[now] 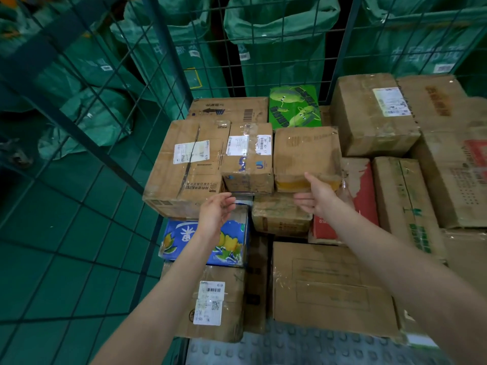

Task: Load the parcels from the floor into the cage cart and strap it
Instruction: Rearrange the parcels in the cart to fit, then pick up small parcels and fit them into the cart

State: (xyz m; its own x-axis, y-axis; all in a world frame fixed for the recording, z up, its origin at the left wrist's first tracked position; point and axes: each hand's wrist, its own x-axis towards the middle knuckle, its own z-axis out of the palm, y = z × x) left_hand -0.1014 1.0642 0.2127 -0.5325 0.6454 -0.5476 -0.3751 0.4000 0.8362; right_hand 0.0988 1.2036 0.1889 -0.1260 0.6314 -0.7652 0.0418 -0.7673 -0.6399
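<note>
Head view looks down into the cage cart (168,75), already well stacked with parcels. Your right hand (317,194) holds the near edge of a plain brown parcel (307,154) in the top layer, thumb on its top edge and fingers curled beneath, judged to be seating it into the gap between the labelled small box (247,156) and the large box (371,114) to its right. The parcel lies flat, broad face up; it looks roughly square, so no long axis can be told, and its taped near edge faces you. It touches the small box on its left. Your left hand (216,210) hovers apart from everything, fingers loosely curved and spread, holding nothing, above the blue printed carton (234,246), probably ready to steady the stack. No strap is visible.
</note>
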